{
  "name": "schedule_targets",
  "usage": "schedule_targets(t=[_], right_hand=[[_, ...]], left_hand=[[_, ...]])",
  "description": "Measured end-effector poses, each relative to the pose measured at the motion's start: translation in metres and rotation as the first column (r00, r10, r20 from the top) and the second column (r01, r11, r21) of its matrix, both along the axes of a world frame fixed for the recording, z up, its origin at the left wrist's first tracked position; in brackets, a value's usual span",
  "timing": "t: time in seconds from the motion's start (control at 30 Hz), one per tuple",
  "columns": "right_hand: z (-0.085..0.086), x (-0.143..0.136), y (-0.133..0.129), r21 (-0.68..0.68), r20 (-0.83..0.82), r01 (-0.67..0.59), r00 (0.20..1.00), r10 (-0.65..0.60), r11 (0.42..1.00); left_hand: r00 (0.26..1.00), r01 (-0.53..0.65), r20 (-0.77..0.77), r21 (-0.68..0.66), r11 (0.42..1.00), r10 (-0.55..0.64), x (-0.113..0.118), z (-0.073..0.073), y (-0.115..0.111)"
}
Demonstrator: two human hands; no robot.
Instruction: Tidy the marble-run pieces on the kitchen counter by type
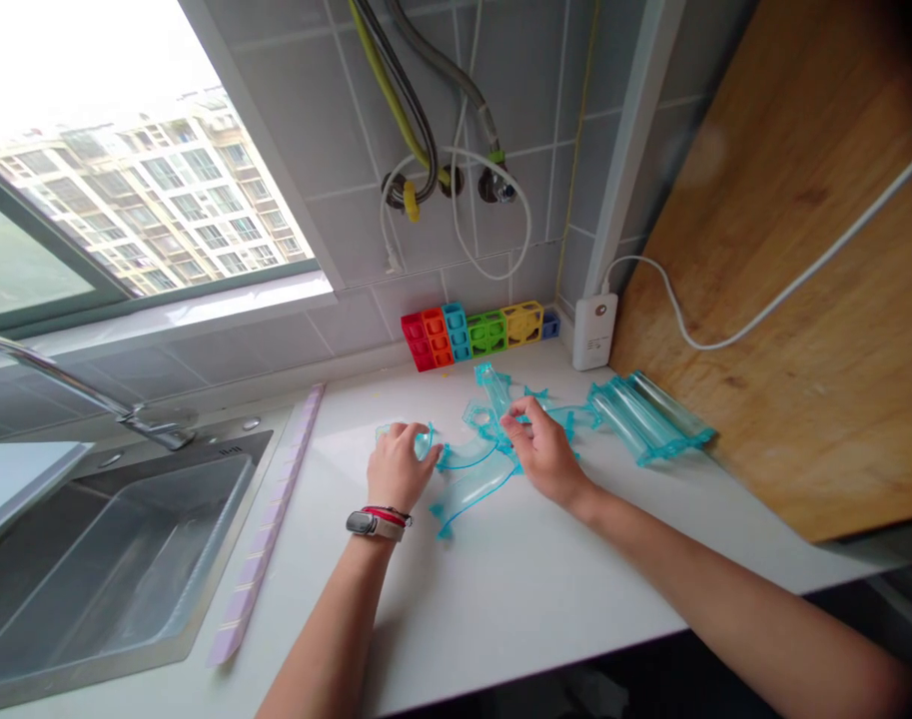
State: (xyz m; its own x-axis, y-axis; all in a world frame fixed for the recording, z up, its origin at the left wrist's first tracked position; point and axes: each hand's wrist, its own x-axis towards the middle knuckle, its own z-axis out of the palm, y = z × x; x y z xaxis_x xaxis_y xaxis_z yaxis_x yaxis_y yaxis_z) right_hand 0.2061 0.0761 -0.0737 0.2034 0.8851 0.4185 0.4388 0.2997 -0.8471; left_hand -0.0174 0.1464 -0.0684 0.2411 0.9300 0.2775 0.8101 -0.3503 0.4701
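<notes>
Translucent blue plastic track pieces (474, 489) lie spread on the white counter between and behind my hands. My left hand (402, 464) is at a small clear-blue piece (424, 440), its fingers curved and the thumb apart from them; whether it grips the piece is unclear. Over the right part of the pile is my right hand (541, 449), thumb and index finger pinched together at an upright-looking clear piece (492, 384). What exactly sits between those fingertips is too small to tell. More long curved pieces (646, 417) are stacked farther right.
Coloured blocks (487, 332) line the wall at the back. A white power box (594, 332) with a cable stands by the wooden board (770, 250). On the left are a sink (126, 569), a faucet (152, 427) and a lilac strip (265, 534).
</notes>
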Motion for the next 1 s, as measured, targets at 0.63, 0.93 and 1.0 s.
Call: schedule_targets(t=[0.63, 0.93, 1.0], right_hand=[[-0.001, 0.004, 0.001, 0.167, 0.323, 0.032, 0.943, -0.085, 0.985], [0.002, 0.003, 0.002, 0.1, 0.026, 0.051, 0.998, -0.054, 0.994], [0.007, 0.001, -0.001, 0.064, -0.047, -0.022, 0.999, 0.025, 0.998]], left_hand=[[0.992, -0.094, 0.1, 0.135, 0.986, 0.081, 0.004, 0.008, -0.002], [0.47, 0.211, 0.883, -0.118, 0.97, 0.005, 0.006, 0.021, 0.0], [0.279, 0.378, 0.958, -0.176, 0.909, 0.07, 0.007, 0.025, -0.001]])
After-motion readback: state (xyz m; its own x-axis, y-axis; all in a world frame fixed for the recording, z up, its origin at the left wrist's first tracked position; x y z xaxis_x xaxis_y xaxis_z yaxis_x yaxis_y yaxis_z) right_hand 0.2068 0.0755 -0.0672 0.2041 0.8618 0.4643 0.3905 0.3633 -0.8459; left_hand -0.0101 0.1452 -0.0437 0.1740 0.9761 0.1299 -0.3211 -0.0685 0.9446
